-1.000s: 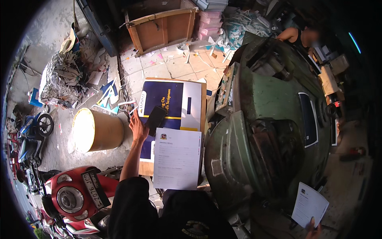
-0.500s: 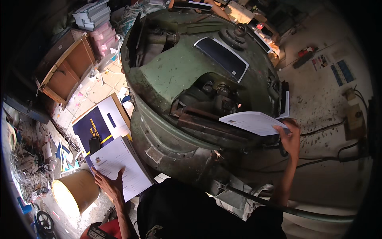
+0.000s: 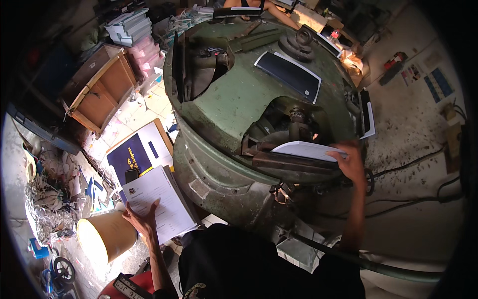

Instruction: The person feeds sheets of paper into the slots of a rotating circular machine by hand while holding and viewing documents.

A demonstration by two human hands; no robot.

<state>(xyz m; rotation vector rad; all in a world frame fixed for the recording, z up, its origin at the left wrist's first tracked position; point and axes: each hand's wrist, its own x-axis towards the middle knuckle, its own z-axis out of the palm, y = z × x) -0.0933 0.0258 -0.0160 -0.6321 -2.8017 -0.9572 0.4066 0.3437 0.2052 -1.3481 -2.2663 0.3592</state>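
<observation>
My left hand [image 3: 142,219] lies on the left edge of a stack of printed white sheets [image 3: 164,204], thumb and fingers apart. Beneath the stack are a dark blue and white printed cover [image 3: 128,154] and a small black item [image 3: 131,175]. My right hand [image 3: 348,160] pinches the right end of a sheaf of white paper [image 3: 303,149], which stands at a slot on the near edge of a large round green machine [image 3: 224,99]. The sheaf's lower part is hidden behind the slot's rusty metal bar [image 3: 284,163].
Dark, white-edged booklets [image 3: 291,77] lie on or stick out from the machine. To the left are a yellow bucket [image 3: 107,236], a wooden crate [image 3: 102,92] and paper scraps [image 3: 47,199]. Another person's arm [image 3: 281,15] is beyond the machine. Cables [image 3: 408,201] run along the floor at right.
My right hand has lowered the sheaf into the slot, and its printed face no longer shows. My left hand stays on the stack. The whole view has shifted.
</observation>
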